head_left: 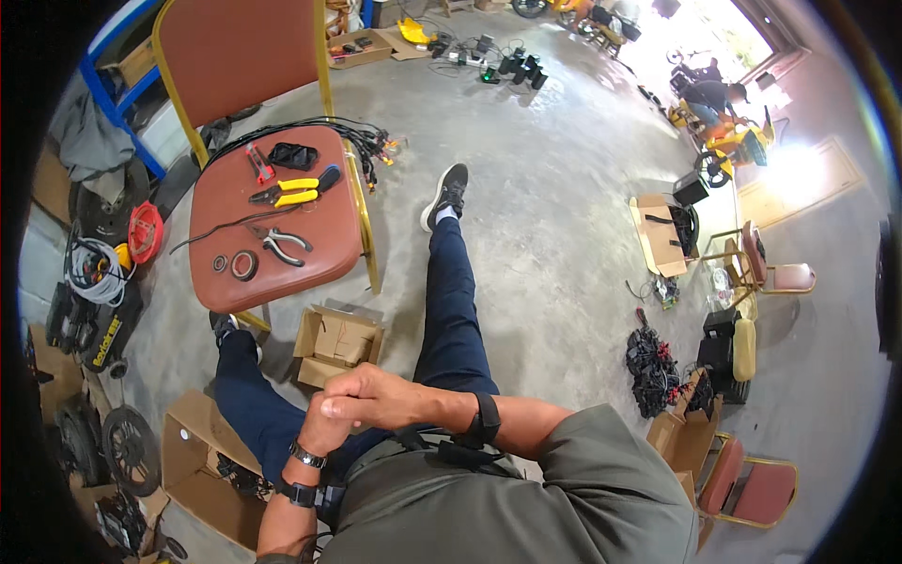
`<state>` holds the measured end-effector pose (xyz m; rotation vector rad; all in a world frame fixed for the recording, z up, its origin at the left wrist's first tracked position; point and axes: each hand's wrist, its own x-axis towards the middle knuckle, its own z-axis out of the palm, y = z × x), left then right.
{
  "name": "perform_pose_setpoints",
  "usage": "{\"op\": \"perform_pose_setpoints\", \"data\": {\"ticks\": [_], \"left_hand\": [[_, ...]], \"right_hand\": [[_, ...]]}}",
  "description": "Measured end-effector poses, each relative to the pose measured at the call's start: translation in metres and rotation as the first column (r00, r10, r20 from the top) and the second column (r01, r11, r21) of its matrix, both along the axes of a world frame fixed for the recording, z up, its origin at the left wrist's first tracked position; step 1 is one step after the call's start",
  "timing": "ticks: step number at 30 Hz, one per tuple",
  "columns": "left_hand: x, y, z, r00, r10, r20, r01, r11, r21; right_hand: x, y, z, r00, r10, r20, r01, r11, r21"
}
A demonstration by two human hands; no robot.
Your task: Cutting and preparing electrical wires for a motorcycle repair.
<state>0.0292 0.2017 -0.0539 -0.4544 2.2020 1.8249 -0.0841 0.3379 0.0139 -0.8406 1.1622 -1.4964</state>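
Right now we have our right hand (376, 395) folded over our left hand (329, 428) in the lower centre of the frame, above our lap; both are curled shut around each other and grip no tool. Nearest to them, a small open cardboard box (338, 343) sits on the concrete floor (545, 188) just beyond our knuckles. Well apart, in the upper left, a red-seated chair (324, 249) carries yellow-handled pliers (287, 193), grey-handled pliers (282, 246), a roll of black tape (244, 265) and a black wire harness (352, 136)
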Motion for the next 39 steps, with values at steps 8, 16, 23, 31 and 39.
{"op": "perform_pose_setpoints", "data": {"ticks": [8,16,23,31,39], "left_hand": [[-0.005,0.007,0.007,0.986,0.072,-0.151,-0.057,0.993,0.102],[-0.004,0.002,0.022,0.995,0.103,-0.014,-0.092,0.934,0.347],[0.003,0.002,-0.005,0.996,0.081,-0.047,-0.050,0.886,0.460],[0.003,-0.001,-0.003,0.998,0.041,-0.043,-0.024,0.940,0.339],[0.001,-0.002,0.012,0.998,0.054,-0.024,-0.044,0.954,0.298]], "right_hand": [[-0.005,0.003,0.014,0.996,-0.002,0.093,0.002,1.000,0.007],[-0.009,0.006,-0.009,0.987,0.042,0.154,-0.044,0.999,0.010],[-0.009,0.005,-0.007,0.990,0.034,0.138,-0.037,0.999,0.021],[-0.005,0.002,0.003,0.989,0.034,0.145,-0.039,0.999,0.027],[-0.004,0.001,0.007,0.992,0.050,0.118,-0.050,0.999,-0.003]]}}
